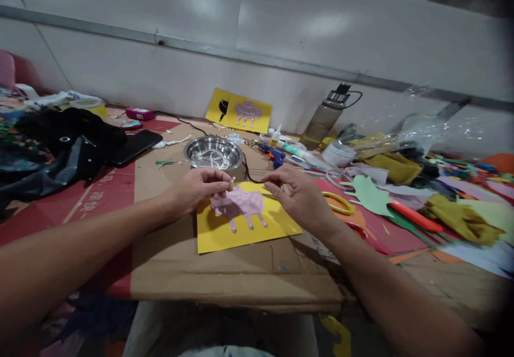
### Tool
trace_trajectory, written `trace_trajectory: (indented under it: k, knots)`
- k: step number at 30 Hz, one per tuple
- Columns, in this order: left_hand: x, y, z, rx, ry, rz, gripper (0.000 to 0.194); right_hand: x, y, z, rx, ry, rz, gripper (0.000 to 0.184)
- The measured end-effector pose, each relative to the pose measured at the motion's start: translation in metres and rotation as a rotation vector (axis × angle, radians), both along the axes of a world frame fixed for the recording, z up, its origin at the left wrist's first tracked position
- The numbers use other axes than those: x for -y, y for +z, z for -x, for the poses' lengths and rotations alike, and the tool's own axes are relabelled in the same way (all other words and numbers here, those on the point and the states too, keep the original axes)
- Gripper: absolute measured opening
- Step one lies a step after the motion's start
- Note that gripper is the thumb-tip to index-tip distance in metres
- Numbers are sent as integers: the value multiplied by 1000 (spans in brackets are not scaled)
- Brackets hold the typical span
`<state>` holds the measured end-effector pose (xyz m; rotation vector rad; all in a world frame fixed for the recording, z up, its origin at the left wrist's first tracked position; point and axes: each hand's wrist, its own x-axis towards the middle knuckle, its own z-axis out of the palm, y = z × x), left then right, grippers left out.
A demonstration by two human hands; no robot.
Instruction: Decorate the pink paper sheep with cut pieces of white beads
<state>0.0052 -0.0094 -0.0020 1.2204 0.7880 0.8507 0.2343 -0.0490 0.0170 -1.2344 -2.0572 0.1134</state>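
Observation:
A yellow card [225,231] lies on the cardboard-covered table in front of me, with a pink cut-out shape [241,203] with small legs on it. My left hand [196,188] is closed in a pinch over the shape's upper left edge, holding a tiny white bead [232,180] at its fingertips. My right hand [299,194] rests at the card's right edge, fingers curled toward the shape; I cannot make out anything in them.
A steel bowl [212,152] with white bits stands just behind the card. A finished yellow card [239,111] leans on the wall. A blue glue gun [273,155], bottle [325,119], scissors [341,203] and coloured felt scraps [441,196] crowd the right. Black bag [60,143] and phone [134,145] lie at left.

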Motion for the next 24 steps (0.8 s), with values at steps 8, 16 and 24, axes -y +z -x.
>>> trace_trajectory:
  k: [8,16,24]
  knots:
    - [0,8,2,119,35,67,17,34,-22,-76,236,-318,-12,23]
    - [-3,6,1,124,71,52,19,41,-44,-119,563,-312,258,46]
    - [-4,6,2,142,81,27,21,26,-35,-137,519,-170,287,61]
